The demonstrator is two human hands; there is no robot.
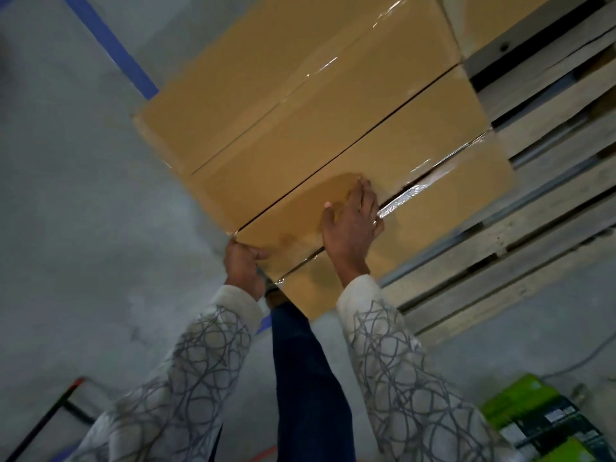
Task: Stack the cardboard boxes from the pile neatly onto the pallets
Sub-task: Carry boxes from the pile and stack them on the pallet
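Note:
Two taped brown cardboard boxes lie side by side on a wooden pallet [546,208]. The near box [433,155] touches the far box [300,78] along a dark seam. My left hand [241,265] grips the near box's closest corner, fingers curled over its edge. Flat on the near box's top, beside the shiny tape seam, lies my right hand [351,225] with straight fingers. A third box [500,18] shows at the top right.
Grey concrete floor [66,195] with a blue tape line [110,45] lies to the left. A green and black carton [546,425] sits at the bottom right. A black metal frame [56,415] stands at the bottom left. My leg in dark trousers [306,378] is between my arms.

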